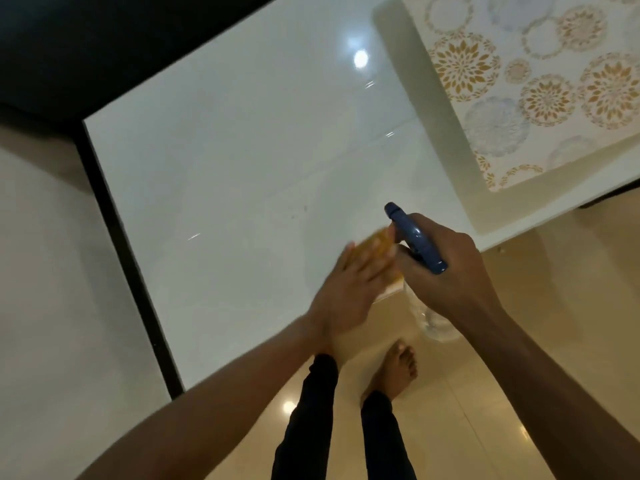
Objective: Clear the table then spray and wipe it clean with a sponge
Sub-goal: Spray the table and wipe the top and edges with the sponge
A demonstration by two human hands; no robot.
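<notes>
- One spray bottle [417, 244] is held in the right hand [446, 268] — the grip is clamped round the neck under the blue head, the clear body hanging below the table edge.
- One yellow sponge [379, 252] is pressed on the table [242, 150] near its front edge by the left hand [346, 292]; the fingers lie fairly straight over it, blurred.
- One patterned mat [540, 81] is seen at the far right of the table — well apart from both hands.

Glossy tile floor and patterned cloth frame a home interior.
Beige floor tiles [485, 393] at five o'clock reflect a ceiling light; a floral-medallion cloth [540, 81] lies at one o'clock; a dark wall [86, 36] fills eleven o'clock.
</notes>
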